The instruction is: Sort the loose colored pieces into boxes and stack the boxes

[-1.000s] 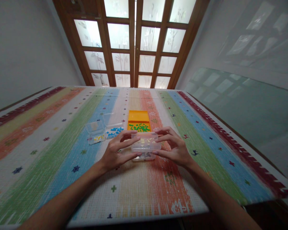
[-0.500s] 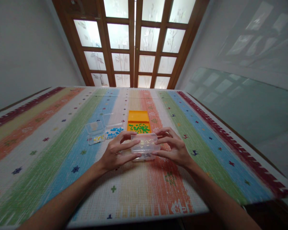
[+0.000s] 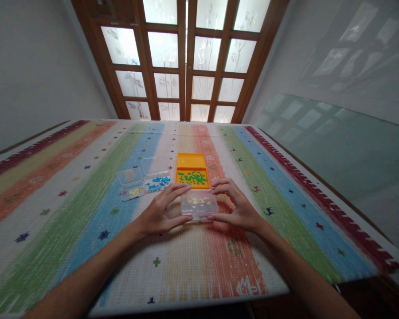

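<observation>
A translucent plastic box (image 3: 199, 206) lies near the middle of the table with its lid down, and several small pale yellow pieces show through it. My left hand (image 3: 161, 211) grips its left end, thumb at the near edge and fingers at the far edge. At the right end, my right hand (image 3: 238, 207) holds the box the same way. Just beyond it sits an open orange box (image 3: 190, 160) with several small green pieces (image 3: 193, 177) in its near half.
Left of the orange box stand two open clear boxes, one with blue pieces (image 3: 158, 182) and one with yellow pieces (image 3: 135, 192). A striped cloth (image 3: 86, 248) covers the table. A glass-paned wooden door (image 3: 186, 66) is behind it, with walls on both sides.
The translucent box's lid has come down flat, where it was raised and tilted before. Both hands have lowered with it, their fingers now along the far edge.
</observation>
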Available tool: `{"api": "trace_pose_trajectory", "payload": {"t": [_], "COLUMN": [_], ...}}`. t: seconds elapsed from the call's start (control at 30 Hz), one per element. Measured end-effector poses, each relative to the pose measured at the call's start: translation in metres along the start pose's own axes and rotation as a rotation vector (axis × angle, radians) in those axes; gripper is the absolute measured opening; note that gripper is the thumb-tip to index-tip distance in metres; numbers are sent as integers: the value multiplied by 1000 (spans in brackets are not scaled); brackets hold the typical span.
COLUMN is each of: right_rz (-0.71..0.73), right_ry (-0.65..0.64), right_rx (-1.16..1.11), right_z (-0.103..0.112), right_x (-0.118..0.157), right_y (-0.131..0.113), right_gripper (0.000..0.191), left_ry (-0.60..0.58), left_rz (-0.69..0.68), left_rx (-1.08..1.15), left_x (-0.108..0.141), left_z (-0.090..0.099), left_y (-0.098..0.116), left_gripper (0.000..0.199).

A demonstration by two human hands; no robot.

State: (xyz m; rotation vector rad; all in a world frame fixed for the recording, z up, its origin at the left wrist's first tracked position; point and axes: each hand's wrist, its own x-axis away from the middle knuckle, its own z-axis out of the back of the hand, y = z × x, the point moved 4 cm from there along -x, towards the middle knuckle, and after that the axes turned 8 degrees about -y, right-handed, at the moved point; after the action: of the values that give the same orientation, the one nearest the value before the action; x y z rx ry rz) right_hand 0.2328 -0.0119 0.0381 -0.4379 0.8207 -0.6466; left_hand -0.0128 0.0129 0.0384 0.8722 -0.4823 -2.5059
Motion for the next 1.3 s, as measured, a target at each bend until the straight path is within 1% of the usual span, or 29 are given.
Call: {"api": "trace_pose_trajectory", "payload": {"t": [0.2, 0.37, 0.5, 0.67, 0.83, 1.03, 1.1, 1.17, 1.3], "right_rz": [4, -25, -35, -55, -55, -87, -116, -171, -365], "right_ry": [-100, -142, -144, -155, -168, -206, -190, -146, 24], "right_rx": [33, 20, 0, -8, -13, -84, -118, -163, -249], "right_z": [-5, -8, -11, -12, -14, -16, -13, -8, 7], "right_x": [3, 3, 4, 5, 6, 8, 7, 6, -2], "right_y": [6, 8, 9, 12, 13, 14, 16, 20, 38], "right_gripper": [50, 51, 53, 59, 69, 87, 92, 90, 63], "left_ry": [-106, -159, -174, -177, -192, -186, -189, -195, -200], "left_rz": [55, 103, 119, 122, 151, 183, 190, 192, 186], "left_rx": [72, 107, 119, 127, 151, 179, 175, 168, 171], "left_x": [3, 4, 5, 5, 6, 6, 6, 6, 6], "left_z": [-6, -9, -10, -10, -11, -10, -9, -8, -6], "left_y": [-3, -8, -9, -8, -12, -12, -12, -11, -10], "left_gripper": [76, 78, 79, 79, 83, 86, 86, 87, 91]}}
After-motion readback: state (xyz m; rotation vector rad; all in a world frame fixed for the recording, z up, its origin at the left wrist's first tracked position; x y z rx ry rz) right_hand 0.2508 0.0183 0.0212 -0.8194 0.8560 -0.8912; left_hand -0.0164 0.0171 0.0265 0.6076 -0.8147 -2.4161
